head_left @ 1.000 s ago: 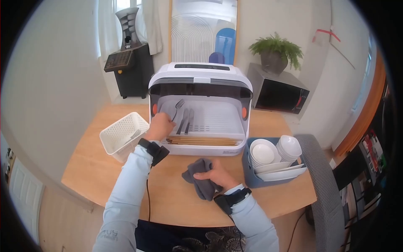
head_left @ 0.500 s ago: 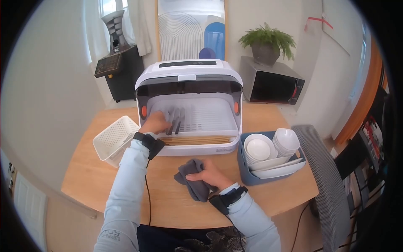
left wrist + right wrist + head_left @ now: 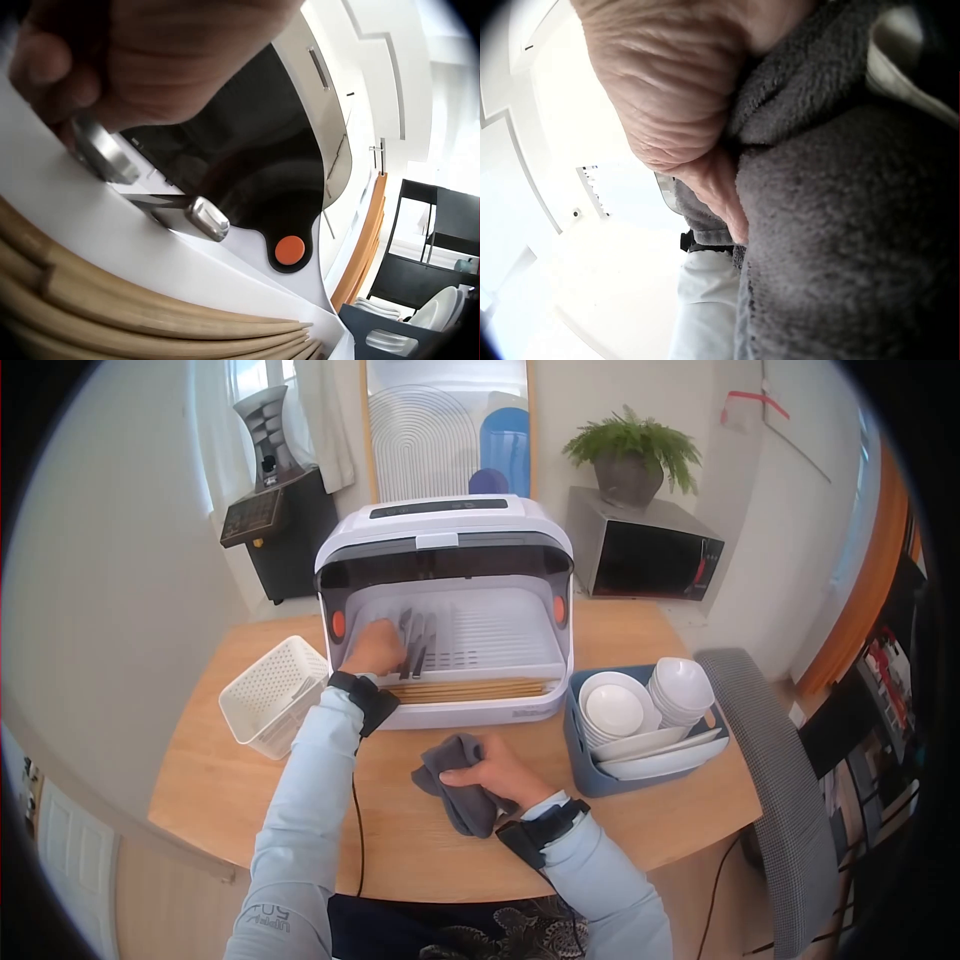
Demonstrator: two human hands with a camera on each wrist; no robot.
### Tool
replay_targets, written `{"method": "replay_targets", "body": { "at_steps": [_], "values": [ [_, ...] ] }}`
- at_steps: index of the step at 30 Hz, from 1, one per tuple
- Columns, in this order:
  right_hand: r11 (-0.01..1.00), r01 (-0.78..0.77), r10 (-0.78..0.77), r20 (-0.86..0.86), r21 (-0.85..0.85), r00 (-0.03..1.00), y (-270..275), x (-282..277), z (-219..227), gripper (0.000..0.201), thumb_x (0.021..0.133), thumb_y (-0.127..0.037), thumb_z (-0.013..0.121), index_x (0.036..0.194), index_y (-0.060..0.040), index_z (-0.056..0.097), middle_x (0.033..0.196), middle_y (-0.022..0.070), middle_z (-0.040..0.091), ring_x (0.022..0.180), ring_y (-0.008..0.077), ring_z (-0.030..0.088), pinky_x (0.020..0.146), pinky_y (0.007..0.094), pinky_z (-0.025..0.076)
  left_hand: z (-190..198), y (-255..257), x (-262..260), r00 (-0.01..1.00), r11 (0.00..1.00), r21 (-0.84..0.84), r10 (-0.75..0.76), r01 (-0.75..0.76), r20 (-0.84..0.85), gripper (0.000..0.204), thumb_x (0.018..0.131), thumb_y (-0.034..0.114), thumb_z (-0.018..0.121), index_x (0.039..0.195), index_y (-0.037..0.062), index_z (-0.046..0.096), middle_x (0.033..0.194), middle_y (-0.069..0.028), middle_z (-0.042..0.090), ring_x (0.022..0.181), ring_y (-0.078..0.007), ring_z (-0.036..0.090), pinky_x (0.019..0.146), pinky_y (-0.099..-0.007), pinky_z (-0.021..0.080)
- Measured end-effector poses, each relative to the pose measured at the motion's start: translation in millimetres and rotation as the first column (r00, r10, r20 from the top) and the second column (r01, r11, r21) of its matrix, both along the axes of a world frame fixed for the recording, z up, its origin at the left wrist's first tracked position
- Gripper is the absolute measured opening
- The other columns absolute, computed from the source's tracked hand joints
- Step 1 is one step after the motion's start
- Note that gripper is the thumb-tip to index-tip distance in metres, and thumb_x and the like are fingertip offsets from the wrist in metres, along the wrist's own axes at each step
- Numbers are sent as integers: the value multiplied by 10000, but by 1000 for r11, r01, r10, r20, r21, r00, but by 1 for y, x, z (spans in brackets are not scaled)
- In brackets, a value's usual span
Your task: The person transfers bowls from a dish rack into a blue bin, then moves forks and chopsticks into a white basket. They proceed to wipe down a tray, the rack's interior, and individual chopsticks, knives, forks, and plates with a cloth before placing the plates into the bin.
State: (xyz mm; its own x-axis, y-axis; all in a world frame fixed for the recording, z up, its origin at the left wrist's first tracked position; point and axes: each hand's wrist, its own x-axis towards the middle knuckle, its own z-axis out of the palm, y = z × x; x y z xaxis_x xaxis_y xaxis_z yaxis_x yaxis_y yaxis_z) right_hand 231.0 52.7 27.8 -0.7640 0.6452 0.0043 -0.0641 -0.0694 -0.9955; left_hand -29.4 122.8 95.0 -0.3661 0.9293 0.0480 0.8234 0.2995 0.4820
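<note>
In the head view my left hand (image 3: pixel 374 648) reaches into the open white dish cabinet (image 3: pixel 440 712). Its fingers pinch a metal fork (image 3: pixel 404 622) at the left of two table knives (image 3: pixel 429 642) lying on the ribbed rack. Close up in the left wrist view, curled fingertips (image 3: pixel 71 90) sit right at one metal handle end, with another handle (image 3: pixel 204 217) beside it. My right hand (image 3: pixel 500 772) grips a bunched grey cloth (image 3: pixel 462 790) over the table, thumb on top. The right wrist view is mostly filled by the fuzzy cloth (image 3: pixel 840 225) against the palm.
Wooden chopsticks (image 3: pixel 470 690) lie along the cabinet's front trough. A white perforated basket (image 3: pixel 250 695) with some cutlery stands on the left. To the right, a blue-grey bin (image 3: pixel 600 780) holds white bowls (image 3: pixel 615 708) and plates. Behind are a microwave (image 3: pixel 655 560) and a potted fern (image 3: pixel 632 445).
My left hand has lowered the fork from a raised slant to lie alongside the knives. My right hand keeps its hold on the cloth. The head view has shifted slightly.
</note>
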Motion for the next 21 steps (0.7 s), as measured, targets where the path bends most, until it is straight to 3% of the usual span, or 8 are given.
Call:
{"method": "replay_targets", "body": {
  "at_steps": [2, 5, 8, 11, 14, 17, 20, 21],
  "values": [
    [1000, 2, -2, 10, 13, 1000, 0, 0, 0, 371, 745, -85, 792, 1067, 39, 656, 986, 93, 692, 895, 155, 626, 837, 295, 482, -9, 1, -10, 999, 995, 98, -25, 22, 34, 193, 763, 108, 673, 722, -80, 691, 613, -168, 648, 528, -234, 646, 480, -348, 483],
    [1000, 5, -5, 2, 25, 1000, 1, -1, -1, 368, 744, -85, 793, 1063, 38, 658, 982, 93, 692, 890, 156, 628, 836, 295, 483, -14, -1, -18, 1000, 975, 222, 25, -25, 5, 245, 779, 180, 710, 784, -65, 712, 615, -132, 647, 520, -202, 626, 451, -328, 458],
    [999, 9, -9, 3, 45, 1000, 1, -1, 0, 372, 740, -91, 796, 1060, 43, 658, 979, 96, 693, 883, 155, 629, 830, 294, 486, 4, -13, -14, 1000, 990, 138, -18, 19, -12, 230, 798, 182, 701, 803, -47, 721, 635, -121, 658, 533, -197, 625, 484, -337, 474],
    [999, 5, -7, 49, 41, 999, 0, 0, 4, 419, 732, -102, 802, 1092, 41, 643, 1017, 109, 682, 927, 178, 630, 859, 306, 483, 21, -28, 5, 992, 997, -53, -45, 51, 114, 235, 798, 185, 709, 827, -48, 718, 678, -170, 670, 592, -247, 649, 567, -359, 497],
    [1000, -2, 0, 86, 26, 996, 1, 0, 6, 464, 724, -109, 808, 1125, 39, 627, 1053, 119, 671, 961, 195, 628, 880, 317, 480, 2, -26, -5, 984, 956, 276, -51, 98, -173, 230, 791, 178, 715, 841, -47, 711, 728, -212, 669, 653, -314, 651, 645, -374, 502],
    [999, 41, -42, 58, 31, 997, -2, 0, 8, 429, 730, -105, 801, 1102, 40, 644, 1012, 108, 683, 910, 175, 631, 845, 305, 488, 11, -44, -11, 983, 937, 319, -93, 141, -161, 243, 774, 175, 726, 856, -52, 703, 750, -227, 663, 686, -356, 642, 673, -379, 499],
    [998, 61, -62, 11, 20, 998, -5, 0, 7, 405, 734, -100, 796, 1086, 40, 655, 989, 103, 690, 882, 168, 635, 828, 300, 494, 26, -66, -13, 993, 959, 272, -54, 81, -102, 214, 763, 175, 720, 845, -23, 713, 831, -241, 668, 804, -396, 648, 734, -430, 515],
    [998, 61, -61, -4, 14, 998, -5, -1, 7, 405, 734, -99, 796, 1087, 40, 655, 989, 104, 689, 882, 171, 636, 828, 301, 495, 28, -73, -15, 991, 950, 303, -32, 70, -131, 209, 763, 164, 720, 836, -32, 708, 798, -237, 663, 767, -385, 647, 712, -418, 510]
  ]
}}
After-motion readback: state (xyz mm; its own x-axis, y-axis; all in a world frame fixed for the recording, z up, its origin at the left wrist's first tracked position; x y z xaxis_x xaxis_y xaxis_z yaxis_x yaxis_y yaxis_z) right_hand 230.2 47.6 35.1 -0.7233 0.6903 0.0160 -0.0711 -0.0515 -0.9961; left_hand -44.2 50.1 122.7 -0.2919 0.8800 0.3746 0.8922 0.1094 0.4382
